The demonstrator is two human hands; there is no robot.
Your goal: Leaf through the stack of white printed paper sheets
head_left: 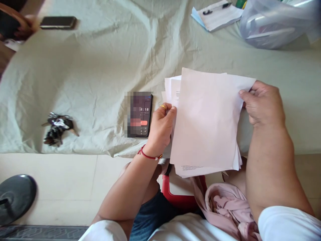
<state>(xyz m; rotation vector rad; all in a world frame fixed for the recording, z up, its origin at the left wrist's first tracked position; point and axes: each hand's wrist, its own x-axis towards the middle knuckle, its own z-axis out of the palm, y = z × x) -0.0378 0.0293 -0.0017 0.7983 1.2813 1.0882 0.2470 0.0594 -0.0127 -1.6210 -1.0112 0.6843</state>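
A stack of white paper sheets (205,124) is held up over the near edge of a bed covered with a pale green sheet (100,67). My left hand (162,127) grips the stack's left edge; it wears a ring and a red thread bracelet. My right hand (263,103) pinches the upper right corner of the top sheet. Printed text shows on the lower sheets at the bottom and left edges. A phone (140,114) with its screen lit lies on the sheet just left of my left hand.
A bunch of keys (57,129) lies at the left. Another phone (58,22) is at the far left edge, papers with a pen (218,13) and a plastic bag (276,23) at the far right. A pink cloth (225,207) rests on my lap.
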